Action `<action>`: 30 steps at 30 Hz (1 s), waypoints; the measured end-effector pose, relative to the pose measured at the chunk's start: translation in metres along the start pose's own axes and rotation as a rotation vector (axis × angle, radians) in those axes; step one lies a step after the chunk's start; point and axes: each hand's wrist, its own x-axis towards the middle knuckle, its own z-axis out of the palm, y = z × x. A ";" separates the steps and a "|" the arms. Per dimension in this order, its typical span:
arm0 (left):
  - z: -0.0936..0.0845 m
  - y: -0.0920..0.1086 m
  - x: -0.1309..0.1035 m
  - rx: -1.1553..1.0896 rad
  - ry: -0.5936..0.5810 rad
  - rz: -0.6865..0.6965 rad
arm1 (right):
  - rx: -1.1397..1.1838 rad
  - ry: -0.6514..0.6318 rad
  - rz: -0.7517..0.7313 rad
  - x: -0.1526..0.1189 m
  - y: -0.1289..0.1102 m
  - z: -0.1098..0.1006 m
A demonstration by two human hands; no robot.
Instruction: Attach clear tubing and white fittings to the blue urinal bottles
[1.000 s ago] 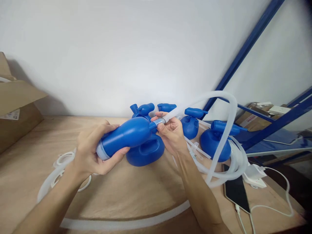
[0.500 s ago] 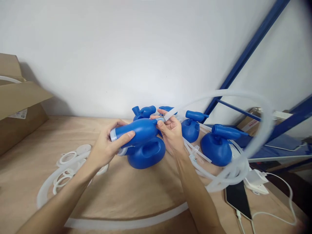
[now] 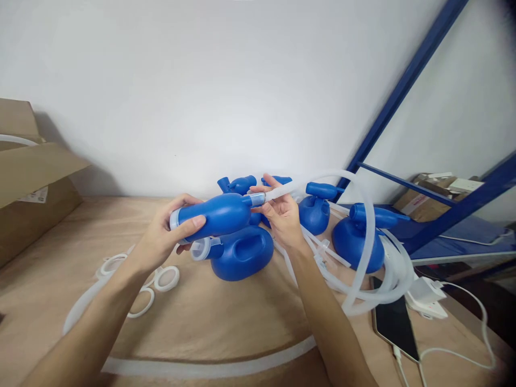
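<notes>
The left hand (image 3: 171, 228) is gripping the blue bottle (image 3: 221, 215) by its wide end, thumb across the near side, and is holding it in the air above the table (image 3: 209, 322), the narrow tip pointing toward the right hand (image 3: 288, 220). There the tip is meeting a clear connector (image 3: 256, 199), and the right hand is loosely holding the white hose (image 3: 280, 191) just behind it, some fingers spread — how firmly they are pressing, I cannot tell. The work is centring on this joint, so the 2 hands are probably doing best by lining up tip, connector and hose in 1 straight line, the left bracing while the right is pressing evenly. Pinching close to the connector is likely helping, since the hose is looking soft and its raised loop is perhaps tugging sideways. A blue jug (image 3: 244, 260) is sitting just below on the table, so working a little above it is seeming wise — bumping it is risking a tip-over
</notes>
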 end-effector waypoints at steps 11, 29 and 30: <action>-0.003 -0.002 0.001 0.020 -0.015 0.011 | -0.085 0.135 -0.059 -0.001 0.004 0.004; 0.000 -0.005 0.004 0.422 0.047 0.221 | -0.030 -0.085 0.205 -0.002 -0.024 -0.002; -0.001 -0.004 0.004 0.455 0.049 0.246 | -0.028 -0.099 0.210 -0.002 -0.025 -0.003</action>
